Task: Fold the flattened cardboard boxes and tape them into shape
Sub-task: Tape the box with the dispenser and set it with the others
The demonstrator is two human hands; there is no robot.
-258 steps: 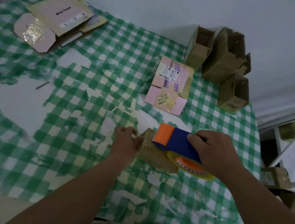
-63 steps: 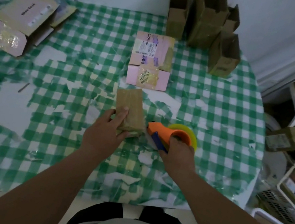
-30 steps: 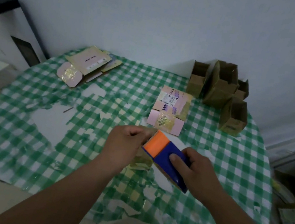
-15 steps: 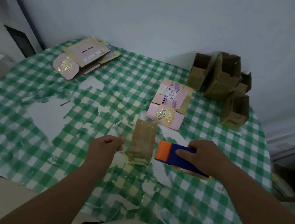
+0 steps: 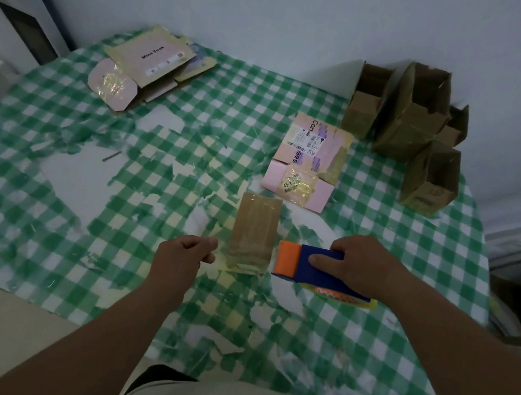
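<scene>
Gripping the blue-and-orange tape dispenser (image 5: pixel 316 265) in your right hand (image 5: pixel 366 268), you hold it just beside the small brown box (image 5: pixel 253 232), which stands taped near the middle of the counter (image 5: pixel 415 259). Your left hand (image 5: pixel 180 253) hovers just left of the box with its fingers (image 5: pixel 205 247) loosely curled and holding nothing. The taping step on this box looks finished or nearly so; your next move, by my reading, is to set it with the done ones and fetch another flat. Folded brown boxes (image 5: pixel 415 120) cluster at the far right corner. A flattened pink box (image 5: pixel 309 160) lies just beyond the brown one, toward the far edge. More flattened boxes (image 5: pixel 146 67) sit at the far left corner. Nothing blocks either reach, though the torn checked tablecloth (image 5: pixel 54 133) could snag loose tape.
</scene>
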